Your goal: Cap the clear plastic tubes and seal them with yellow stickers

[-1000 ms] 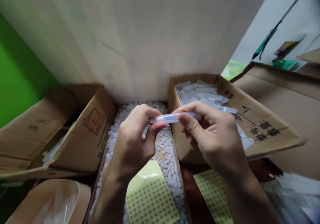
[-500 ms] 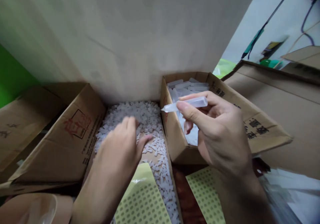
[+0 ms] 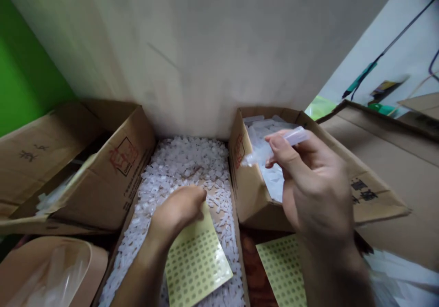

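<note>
My right hand (image 3: 315, 183) pinches a translucent plastic dropper vial (image 3: 297, 135) between thumb and fingers. Its narrow tip points left and is blurred. My left hand (image 3: 180, 206) is closed at the top edge of a yellow sheet of small round stickers (image 3: 199, 256), gripping it; the fingertips are partly hidden. Under that sheet lies a shallow cardboard tray (image 3: 236, 252) of many small white plastic pieces (image 3: 185, 156). Behind my right hand, a cardboard box (image 3: 252, 206) holds many similar translucent vials (image 3: 260, 131).
On the left stands an open cardboard box (image 3: 113, 183) with some clear items inside. A beige bin (image 3: 99, 261) with clear plastic pieces is at lower left. Another yellow sticker sheet (image 3: 283, 266) lies right of the tray. A pale panel (image 3: 206, 55) rises behind.
My left hand has come down onto the yellow sticker sheet, which has moved up and away from me. My right hand still holds the vial, now tilted more. The view has shifted slightly.
</note>
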`<act>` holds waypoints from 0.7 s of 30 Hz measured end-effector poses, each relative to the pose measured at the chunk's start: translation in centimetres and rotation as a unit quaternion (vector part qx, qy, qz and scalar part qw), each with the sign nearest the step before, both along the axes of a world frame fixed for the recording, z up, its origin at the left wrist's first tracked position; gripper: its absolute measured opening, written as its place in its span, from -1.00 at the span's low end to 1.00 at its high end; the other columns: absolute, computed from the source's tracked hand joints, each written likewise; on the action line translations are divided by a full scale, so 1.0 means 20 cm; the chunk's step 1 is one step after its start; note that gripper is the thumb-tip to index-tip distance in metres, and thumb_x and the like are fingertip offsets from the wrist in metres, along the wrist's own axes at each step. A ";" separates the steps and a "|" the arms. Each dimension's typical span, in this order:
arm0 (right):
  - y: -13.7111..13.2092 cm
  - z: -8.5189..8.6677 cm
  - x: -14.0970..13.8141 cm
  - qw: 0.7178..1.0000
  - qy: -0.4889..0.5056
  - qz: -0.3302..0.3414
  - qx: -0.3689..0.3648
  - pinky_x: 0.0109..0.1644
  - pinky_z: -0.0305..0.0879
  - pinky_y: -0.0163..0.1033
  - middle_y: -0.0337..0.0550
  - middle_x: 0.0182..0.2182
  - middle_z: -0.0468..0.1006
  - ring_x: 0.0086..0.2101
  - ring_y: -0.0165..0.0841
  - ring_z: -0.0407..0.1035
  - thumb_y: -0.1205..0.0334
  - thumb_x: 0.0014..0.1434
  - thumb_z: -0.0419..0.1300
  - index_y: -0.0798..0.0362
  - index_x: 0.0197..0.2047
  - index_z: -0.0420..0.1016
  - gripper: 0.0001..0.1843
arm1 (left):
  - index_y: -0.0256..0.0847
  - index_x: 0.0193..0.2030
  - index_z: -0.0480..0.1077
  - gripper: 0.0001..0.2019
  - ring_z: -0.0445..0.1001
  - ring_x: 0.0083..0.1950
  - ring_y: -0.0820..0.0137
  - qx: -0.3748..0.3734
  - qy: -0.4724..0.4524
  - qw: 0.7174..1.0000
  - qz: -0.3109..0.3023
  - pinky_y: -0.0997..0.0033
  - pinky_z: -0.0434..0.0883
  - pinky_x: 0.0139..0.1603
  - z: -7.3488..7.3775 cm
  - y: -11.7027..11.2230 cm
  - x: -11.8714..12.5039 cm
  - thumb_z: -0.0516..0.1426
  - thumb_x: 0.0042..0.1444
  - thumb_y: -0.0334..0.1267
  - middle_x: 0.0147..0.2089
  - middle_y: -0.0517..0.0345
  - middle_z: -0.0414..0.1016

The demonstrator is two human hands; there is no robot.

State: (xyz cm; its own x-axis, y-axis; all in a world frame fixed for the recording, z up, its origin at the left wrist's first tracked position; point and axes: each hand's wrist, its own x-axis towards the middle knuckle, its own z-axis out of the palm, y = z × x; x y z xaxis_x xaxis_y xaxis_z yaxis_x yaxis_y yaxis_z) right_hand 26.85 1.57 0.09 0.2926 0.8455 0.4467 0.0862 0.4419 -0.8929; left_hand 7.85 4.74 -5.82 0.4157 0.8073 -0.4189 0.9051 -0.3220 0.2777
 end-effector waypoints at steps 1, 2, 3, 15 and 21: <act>0.00 0.00 0.00 1.000 0.002 0.011 -0.002 -0.20 0.34 -0.33 -0.23 -0.30 0.50 -0.28 -0.41 0.40 0.14 0.32 0.29 -0.01 -0.25 0.56 -0.87 | -0.20 -0.34 0.48 -0.94 0.53 -0.22 0.29 0.012 -0.045 0.999 -0.009 0.43 0.27 -0.31 0.01 0.01 -0.04 0.20 0.11 -0.41 -0.30 0.12 0.58; 0.00 -0.01 0.00 1.000 0.004 0.026 -0.005 -0.15 0.35 -0.31 -0.22 -0.27 0.51 -0.25 -0.40 0.42 0.13 0.35 0.25 -0.01 -0.25 0.55 -0.84 | -0.20 -0.36 0.46 -0.89 0.49 -0.28 0.34 0.031 -0.101 0.994 -0.020 0.43 0.24 -0.32 0.02 0.02 -0.07 0.14 0.18 -0.41 -0.34 0.16 0.54; -0.01 -0.01 0.00 0.999 0.004 0.045 -0.010 -0.12 0.36 -0.29 -0.21 -0.23 0.52 -0.23 -0.39 0.42 0.12 0.39 0.20 -0.01 -0.23 0.53 -0.82 | -0.20 -0.37 0.43 -0.83 0.44 -0.32 0.38 0.052 -0.164 0.985 -0.029 0.43 0.23 -0.32 0.04 0.03 -0.10 0.09 0.24 -0.40 -0.37 0.18 0.50; -0.08 0.07 -0.02 0.917 -0.337 0.196 -0.090 -0.33 0.26 -0.32 -0.24 -0.36 0.59 -0.36 -0.39 0.43 0.11 0.31 0.26 -0.03 -0.18 0.62 -0.85 | -0.12 -0.15 0.52 -0.81 0.50 -0.24 0.46 0.263 -0.534 0.796 0.113 0.53 0.41 -0.20 0.31 -0.05 -0.11 0.08 0.40 -0.20 -0.23 0.23 0.57; -0.08 0.10 -0.01 0.927 -0.278 0.205 -0.143 -0.32 0.29 -0.33 -0.20 -0.40 0.60 -0.37 -0.37 0.45 0.10 0.35 0.16 0.05 -0.21 0.63 -0.74 | -0.10 0.00 0.50 -0.83 0.53 0.05 0.35 0.414 -0.516 0.743 0.096 0.36 0.49 0.07 0.30 -0.06 -0.01 0.21 0.29 -0.33 0.07 0.12 0.55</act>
State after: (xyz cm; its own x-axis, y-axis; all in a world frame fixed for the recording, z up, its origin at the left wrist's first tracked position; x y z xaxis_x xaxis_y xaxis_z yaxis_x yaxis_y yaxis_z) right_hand 26.66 0.03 2.01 -0.2887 0.9418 0.1722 0.4458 0.2914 -0.8464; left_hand 7.66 3.48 0.13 0.0143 0.6960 0.7179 0.3987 -0.6624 0.6342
